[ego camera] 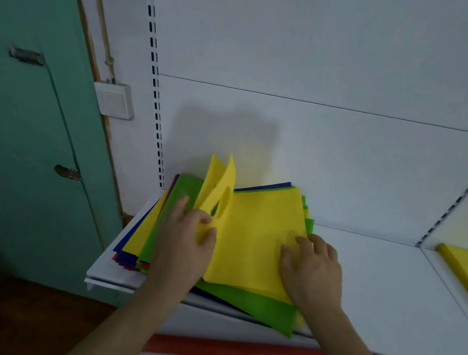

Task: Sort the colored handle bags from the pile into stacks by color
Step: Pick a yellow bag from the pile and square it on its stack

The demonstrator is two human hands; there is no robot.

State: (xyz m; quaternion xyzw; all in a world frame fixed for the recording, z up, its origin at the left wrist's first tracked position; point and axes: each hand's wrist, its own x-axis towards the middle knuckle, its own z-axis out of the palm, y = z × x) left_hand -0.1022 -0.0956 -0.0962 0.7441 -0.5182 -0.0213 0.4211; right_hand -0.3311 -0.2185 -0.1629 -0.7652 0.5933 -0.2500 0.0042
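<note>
Your left hand point(188, 239) pinches the handle end of the top yellow bag point(258, 238) and lifts that end upright off the pile point(163, 227), while your right hand point(311, 269) lies on the bag's right part with its fingers bent, pressing it down. Under the yellow bag lies a green bag point(264, 307), and lower layers of yellow, blue and red show at the pile's left edge on the white shelf point(388, 297). Well apart at the far right of the shelf lies a yellow stack point(467, 271), cut off by the frame edge.
</note>
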